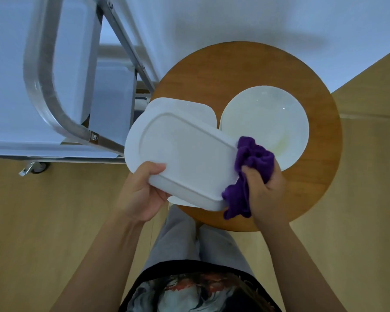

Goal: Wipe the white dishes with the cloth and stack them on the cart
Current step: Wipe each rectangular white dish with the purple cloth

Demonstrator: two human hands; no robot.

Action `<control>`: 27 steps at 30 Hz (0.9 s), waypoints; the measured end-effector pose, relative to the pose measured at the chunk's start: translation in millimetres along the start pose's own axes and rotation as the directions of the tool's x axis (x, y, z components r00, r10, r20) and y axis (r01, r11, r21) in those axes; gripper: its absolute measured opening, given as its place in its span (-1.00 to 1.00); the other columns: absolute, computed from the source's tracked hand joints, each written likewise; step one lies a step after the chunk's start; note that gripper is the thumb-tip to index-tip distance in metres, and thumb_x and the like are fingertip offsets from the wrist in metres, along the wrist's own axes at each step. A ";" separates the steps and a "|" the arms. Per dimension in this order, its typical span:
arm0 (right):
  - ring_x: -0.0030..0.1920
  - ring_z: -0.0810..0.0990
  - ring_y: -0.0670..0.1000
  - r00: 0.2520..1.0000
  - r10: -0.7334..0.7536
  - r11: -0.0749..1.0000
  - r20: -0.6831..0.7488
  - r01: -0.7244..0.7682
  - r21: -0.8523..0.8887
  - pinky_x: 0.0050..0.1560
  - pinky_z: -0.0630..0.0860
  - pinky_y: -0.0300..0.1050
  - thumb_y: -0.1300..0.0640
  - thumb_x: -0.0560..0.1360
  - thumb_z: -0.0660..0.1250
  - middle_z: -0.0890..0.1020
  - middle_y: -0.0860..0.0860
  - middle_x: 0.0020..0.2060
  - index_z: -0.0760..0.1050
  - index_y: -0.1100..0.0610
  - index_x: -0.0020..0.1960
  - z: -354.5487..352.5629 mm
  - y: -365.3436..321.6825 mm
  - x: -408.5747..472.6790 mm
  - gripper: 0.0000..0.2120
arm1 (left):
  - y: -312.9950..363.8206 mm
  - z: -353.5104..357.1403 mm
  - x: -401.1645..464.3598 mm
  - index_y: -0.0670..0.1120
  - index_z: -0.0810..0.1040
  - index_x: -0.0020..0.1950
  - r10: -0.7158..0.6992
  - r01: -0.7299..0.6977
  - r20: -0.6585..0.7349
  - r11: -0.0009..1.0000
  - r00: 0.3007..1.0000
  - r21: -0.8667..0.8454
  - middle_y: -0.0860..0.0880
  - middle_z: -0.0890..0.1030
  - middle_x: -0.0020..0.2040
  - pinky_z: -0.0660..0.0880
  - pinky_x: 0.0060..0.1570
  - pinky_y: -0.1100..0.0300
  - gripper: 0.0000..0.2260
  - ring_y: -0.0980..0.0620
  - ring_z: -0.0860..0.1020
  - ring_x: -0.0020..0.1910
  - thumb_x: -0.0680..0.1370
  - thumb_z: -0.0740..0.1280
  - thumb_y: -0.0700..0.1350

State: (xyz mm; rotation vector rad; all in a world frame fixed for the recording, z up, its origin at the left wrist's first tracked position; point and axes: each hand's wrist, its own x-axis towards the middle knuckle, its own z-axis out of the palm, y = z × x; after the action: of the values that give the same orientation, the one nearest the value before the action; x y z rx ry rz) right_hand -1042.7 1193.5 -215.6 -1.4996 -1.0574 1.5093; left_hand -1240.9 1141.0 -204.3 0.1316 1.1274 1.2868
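A round wooden table (212,70) is standing in the middle, reaching toward 3 o'clock. The light wooden floor (43,210) is lying under it, from 8 o'clock round to 4 o'clock. A white wall (234,19) is showing at 12 o'clock. The person is wearing grey trousers (178,239) and a dark patterned shirt (189,291) at 6 o'clock.

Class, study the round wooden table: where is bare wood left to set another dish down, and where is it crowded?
Bare wood runs along the far arc of the round wooden table, beyond the round white plate, and down its right rim. The near-left side is crowded: the left hand holds the white rectangular dish over another white rectangular plate, and the right hand grips the purple cloth.
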 end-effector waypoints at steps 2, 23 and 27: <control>-0.26 0.62 -0.16 0.976 0.206 0.970 0.070 -0.213 0.120 -0.25 0.59 -0.24 0.18 0.49 0.33 0.64 -0.18 -0.29 0.52 -0.02 -0.04 -11.3 -4.5 11.0 -0.88 | -0.8 -9.7 -4.0 -0.15 0.50 0.20 -0.019 0.019 0.030 1.000 0.999 0.004 -0.09 0.68 0.03 0.63 -0.18 0.12 -0.57 -0.05 0.66 -0.03 0.34 0.19 -0.22; -0.26 0.58 -0.08 0.648 -0.143 0.583 0.748 0.666 -0.466 -0.21 0.57 -0.17 0.25 0.27 0.54 0.61 -0.09 -0.27 0.61 0.11 -0.08 -20.4 23.1 -15.8 -0.76 | 4.4 -92.8 17.4 -0.20 0.57 0.16 -0.455 0.499 -0.222 0.838 0.862 0.220 -0.13 0.68 -0.05 0.58 -0.41 0.23 -0.56 0.00 0.65 -0.25 0.35 0.36 -0.01; -0.35 0.59 0.08 0.586 -0.209 0.326 0.783 0.797 -0.509 -0.39 0.54 -0.04 0.24 0.26 0.55 0.63 0.07 -0.34 0.62 0.23 -0.07 -19.5 51.9 4.4 -0.73 | -10.2 -102.3 29.5 -0.31 0.47 0.22 -0.343 0.519 -0.427 0.746 0.837 0.419 -0.22 0.62 0.05 0.58 -0.15 0.09 -0.74 -0.12 0.60 -0.06 0.55 0.27 -0.26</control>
State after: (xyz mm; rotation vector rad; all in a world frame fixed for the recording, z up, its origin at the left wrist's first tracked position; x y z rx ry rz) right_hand -1021.1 1178.9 -264.7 -0.8961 -2.7100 0.9145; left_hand -1311.2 1111.1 -279.2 0.0464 1.6674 0.5582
